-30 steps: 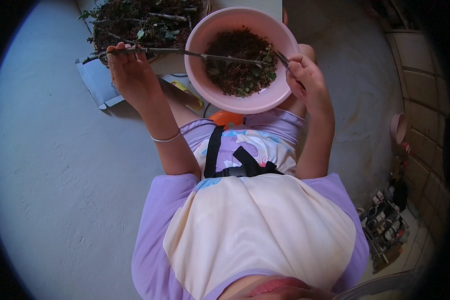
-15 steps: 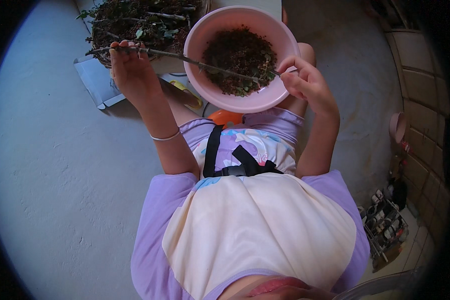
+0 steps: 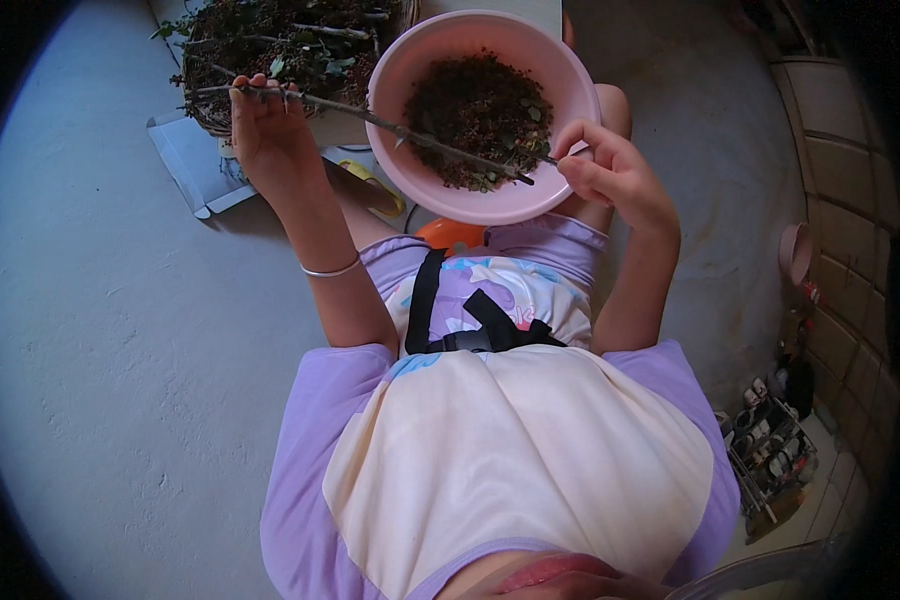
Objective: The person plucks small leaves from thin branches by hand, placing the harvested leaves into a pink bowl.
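Note:
A long thin thorny branch (image 3: 410, 133) slants over the pink basin, its lower end above the basin's contents. My left hand (image 3: 268, 125) is closed on its upper part, fingers pinched round the stem. The pink basin (image 3: 407, 55) sits in front of me by my thighs and holds small dark reddish berries (image 3: 475, 110) with green leaves. At its right rim my right hand (image 3: 615, 175) is closed in a pinch. A thin dark tip pokes out from those fingers toward the branch; what they hold is too small to name.
A wicker basket (image 3: 210, 120) heaped with berry-bearing branches (image 3: 290, 45) stands at the far left. Below it lie an open pale box (image 3: 195, 165) and a yellow slipper (image 3: 375, 185). A rack of shoes (image 3: 770, 440) stands at the right, near the tiled wall (image 3: 840, 210).
The branch has slid down and to the right a little, its lower end now farther over the basin. My left hand has shifted slightly right; my right hand has barely moved.

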Tool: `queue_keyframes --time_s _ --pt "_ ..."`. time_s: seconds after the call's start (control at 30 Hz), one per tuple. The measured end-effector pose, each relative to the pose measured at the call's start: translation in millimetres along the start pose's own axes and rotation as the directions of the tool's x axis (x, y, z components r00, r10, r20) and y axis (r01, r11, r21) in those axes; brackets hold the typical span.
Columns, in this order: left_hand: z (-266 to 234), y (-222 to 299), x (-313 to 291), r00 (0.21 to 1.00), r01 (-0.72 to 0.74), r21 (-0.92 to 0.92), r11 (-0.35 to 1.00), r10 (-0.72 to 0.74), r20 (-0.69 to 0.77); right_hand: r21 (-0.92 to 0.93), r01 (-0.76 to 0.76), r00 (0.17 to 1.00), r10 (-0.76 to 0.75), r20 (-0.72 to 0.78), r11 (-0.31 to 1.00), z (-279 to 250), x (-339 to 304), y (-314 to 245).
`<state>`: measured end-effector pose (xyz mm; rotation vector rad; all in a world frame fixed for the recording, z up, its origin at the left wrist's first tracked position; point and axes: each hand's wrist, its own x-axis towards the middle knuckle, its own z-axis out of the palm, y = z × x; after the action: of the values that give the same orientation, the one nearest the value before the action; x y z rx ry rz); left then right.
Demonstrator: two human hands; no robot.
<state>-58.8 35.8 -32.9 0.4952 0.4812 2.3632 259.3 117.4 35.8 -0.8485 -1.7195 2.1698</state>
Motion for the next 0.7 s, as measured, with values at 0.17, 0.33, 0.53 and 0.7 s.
queue_keyframes --time_s 0.17,0.33,0.53,0.7 --pt "-1 -2 0 0.999 0.006 0.02 1.0 -0.005 -0.046 0.019 0.01 1.0 -0.01 -0.012 1.0 -1 0 1" --pt "-3 -5 0 0.995 0.014 0.02 1.0 -0.012 -0.096 0.035 0.067 0.991 -0.062 -0.122 0.997 -6 4 11" --pt "-24 8 4 0.994 0.037 -0.088 0.995 -0.046 -0.096 0.159 0.116 0.963 -0.072 -0.26 0.98 -1 13 19" --pt "-23 70 3 0.983 -0.073 0.079 0.994 0.086 -0.164 0.197 0.11 0.973 -0.064 -0.223 0.974 0 19 20"
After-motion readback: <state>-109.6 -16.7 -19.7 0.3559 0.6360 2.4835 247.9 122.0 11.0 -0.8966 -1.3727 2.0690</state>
